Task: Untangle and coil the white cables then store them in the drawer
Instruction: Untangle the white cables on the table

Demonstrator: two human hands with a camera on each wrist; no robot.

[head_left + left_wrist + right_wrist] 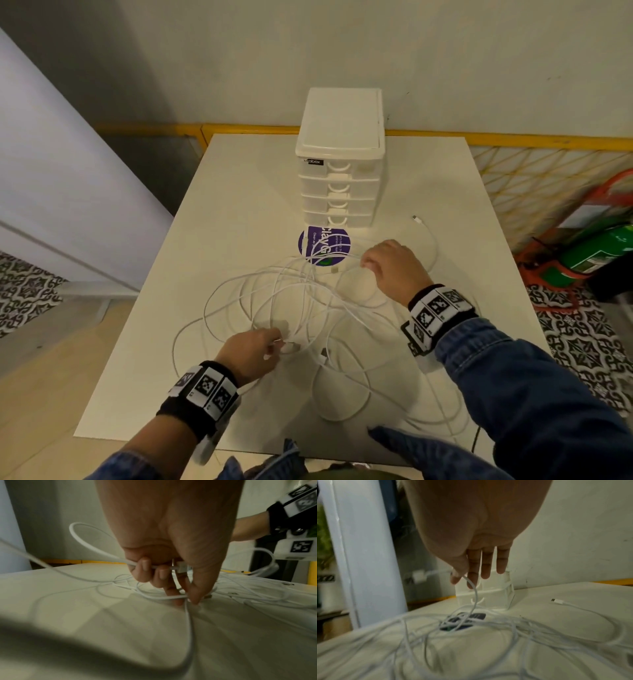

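Several white cables (291, 298) lie tangled in loops across the middle of the white table (233, 205). My left hand (277, 344) is at the tangle's near side. Its fingers (145, 568) curl round a strand that ends in a USB plug (181, 567), and its thumb and forefinger pinch a second strand just above the tabletop. My right hand (368, 263) is at the tangle's far right; thumb and forefinger pinch a cable (474, 588) near its plug (418, 576), lifting it, while the other fingers stay straight. The white drawer unit (339, 192) stands behind, all drawers shut.
A purple round sticker (323, 245) lies in front of the drawer unit, under some strands. One loose connector (415, 218) rests to the unit's right. A yellow rail (513, 138) runs behind the table, and a green cylinder (596, 253) stands on the floor to the right.
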